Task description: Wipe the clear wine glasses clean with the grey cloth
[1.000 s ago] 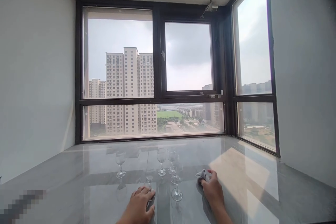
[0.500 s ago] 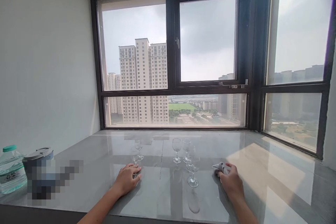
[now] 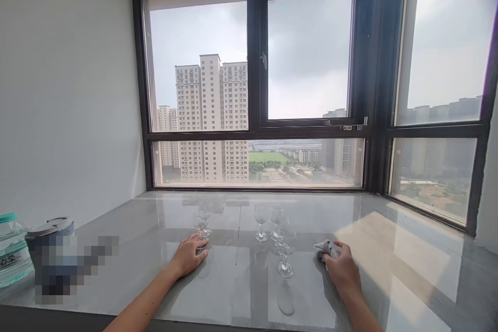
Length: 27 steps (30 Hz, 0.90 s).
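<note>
Ledge edge, left: a lidded cup (image 3: 50,226), partly pixelated, with a green-capped bottle (image 3: 14,254) beside it on the glossy ledge (image 3: 212,295).
Right hand: your right hand (image 3: 344,265) has its grip clamped on a crumpled grey cloth (image 3: 327,247).
Middle: a near glass (image 3: 285,268) stands upright between your hands.
Left hand: your left hand (image 3: 190,254) lies over the foot of an upright stemmed glass (image 3: 201,224); you cannot tell whether its grip is closed.
Behind: a far-left glass (image 3: 206,232), plus a pair of glasses (image 3: 261,221) right of it.
Window: dark frame (image 3: 254,136), pale towers (image 3: 210,114) outside.
</note>
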Each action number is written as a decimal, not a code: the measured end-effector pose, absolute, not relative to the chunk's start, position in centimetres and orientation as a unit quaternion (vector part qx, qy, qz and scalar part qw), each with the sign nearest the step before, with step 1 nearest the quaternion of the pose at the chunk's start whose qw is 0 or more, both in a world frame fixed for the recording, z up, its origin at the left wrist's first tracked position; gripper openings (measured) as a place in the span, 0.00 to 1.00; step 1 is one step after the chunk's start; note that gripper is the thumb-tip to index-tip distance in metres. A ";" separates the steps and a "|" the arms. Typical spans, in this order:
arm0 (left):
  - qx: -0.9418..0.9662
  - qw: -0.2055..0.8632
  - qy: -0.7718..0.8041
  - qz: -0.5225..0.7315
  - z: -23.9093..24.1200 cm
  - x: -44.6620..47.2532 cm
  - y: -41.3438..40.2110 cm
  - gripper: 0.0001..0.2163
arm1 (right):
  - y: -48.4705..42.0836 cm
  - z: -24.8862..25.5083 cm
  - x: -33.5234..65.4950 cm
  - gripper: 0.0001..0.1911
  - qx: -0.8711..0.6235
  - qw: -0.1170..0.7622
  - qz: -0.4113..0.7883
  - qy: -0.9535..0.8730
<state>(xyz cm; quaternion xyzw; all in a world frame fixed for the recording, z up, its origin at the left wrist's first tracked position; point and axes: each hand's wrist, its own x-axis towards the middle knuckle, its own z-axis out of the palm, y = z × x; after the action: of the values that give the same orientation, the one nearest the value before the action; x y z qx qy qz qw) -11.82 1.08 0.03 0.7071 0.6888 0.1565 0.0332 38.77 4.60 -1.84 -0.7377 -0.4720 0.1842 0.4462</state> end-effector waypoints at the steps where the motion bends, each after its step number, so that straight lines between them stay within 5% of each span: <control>1: 0.708 0.033 0.688 0.156 -0.1 -11.9 1.2 0.25 | 4.6 -1.9 38.8 0.35 -0.737 0.448 0.182 -0.472; 27: 0.697 -0.015 0.697 0.167 -0.5 -11.9 1.8 0.23 | 4.2 -1.4 38.5 0.35 -0.735 0.450 0.196 -0.468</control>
<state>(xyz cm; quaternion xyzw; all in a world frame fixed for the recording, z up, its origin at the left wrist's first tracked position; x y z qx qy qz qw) -11.95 1.80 -0.47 0.6967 0.6975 0.1670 -0.0150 38.54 4.24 -1.37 -0.7352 -0.4682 0.1955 0.4496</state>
